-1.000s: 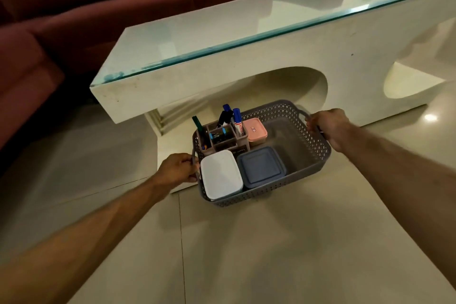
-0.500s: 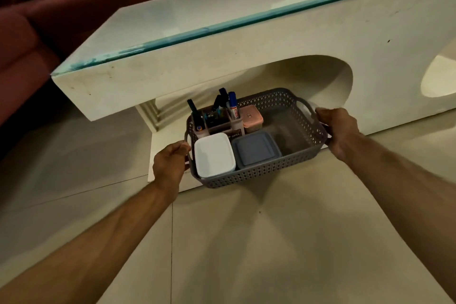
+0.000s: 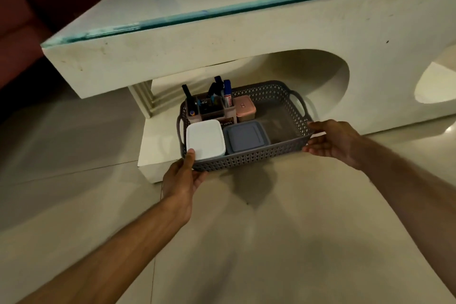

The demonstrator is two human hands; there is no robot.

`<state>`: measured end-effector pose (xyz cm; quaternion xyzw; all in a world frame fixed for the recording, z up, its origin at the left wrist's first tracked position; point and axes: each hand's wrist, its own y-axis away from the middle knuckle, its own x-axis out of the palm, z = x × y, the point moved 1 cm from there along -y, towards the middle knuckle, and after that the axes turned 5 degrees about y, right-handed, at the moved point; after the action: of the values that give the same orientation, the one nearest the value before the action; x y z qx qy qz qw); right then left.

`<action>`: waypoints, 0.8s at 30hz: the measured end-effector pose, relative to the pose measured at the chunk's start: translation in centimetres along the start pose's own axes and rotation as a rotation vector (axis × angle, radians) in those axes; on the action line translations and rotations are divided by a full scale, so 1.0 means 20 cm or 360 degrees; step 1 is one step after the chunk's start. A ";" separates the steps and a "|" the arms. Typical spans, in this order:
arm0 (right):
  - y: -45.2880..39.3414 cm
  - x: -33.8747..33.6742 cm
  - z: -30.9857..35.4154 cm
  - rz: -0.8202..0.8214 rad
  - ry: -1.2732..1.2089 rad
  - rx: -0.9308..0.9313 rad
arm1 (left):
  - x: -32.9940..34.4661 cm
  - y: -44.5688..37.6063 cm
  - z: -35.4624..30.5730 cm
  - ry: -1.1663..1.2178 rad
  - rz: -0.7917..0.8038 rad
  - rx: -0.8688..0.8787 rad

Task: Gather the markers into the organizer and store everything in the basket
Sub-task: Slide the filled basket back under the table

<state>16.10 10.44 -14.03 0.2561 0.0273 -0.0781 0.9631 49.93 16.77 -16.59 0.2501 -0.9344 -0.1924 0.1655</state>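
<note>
Head view, grey basket (image 3: 249, 158) between both hands, left hand (image 3: 181, 177) gripping near-left corner, right hand (image 3: 333, 140) gripping near-right corner

— What can't we make out here?
— The fingers of our left hand (image 3: 181, 177) are tucked under the grey basket (image 3: 249, 158), so we only see the thumb on the rim. Our right hand (image 3: 333, 142) hides the basket's near right corner.
— And the organizer (image 3: 212, 112)?
— Its lower half sits behind the white box (image 3: 206, 139), and the label is too small to read fully. The markers (image 3: 227, 92) are dark; what lies in the middle compartment is just a blur.
— Edges?
— Both forearms run out of frame, and the table (image 3: 222, 52) is cut off at the right.
</note>
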 end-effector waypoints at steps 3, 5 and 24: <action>-0.03 0.04 0.03 -0.0010 -0.0020 -0.0040 | 0.03 -0.01 0.02 0.0083 -0.0066 0.0098; -0.04 0.06 0.02 -0.0036 -0.0173 -0.0077 | 0.07 -0.02 0.04 0.0090 -0.0092 0.0150; -0.24 0.30 -0.08 -0.0096 -0.1079 -0.0071 | 0.16 -0.20 -0.06 0.0341 -0.0151 0.0015</action>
<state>21.15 6.31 -18.23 0.1936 -0.2851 -0.1867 0.9200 49.37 11.47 -16.66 0.3140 -0.8994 -0.1677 0.2538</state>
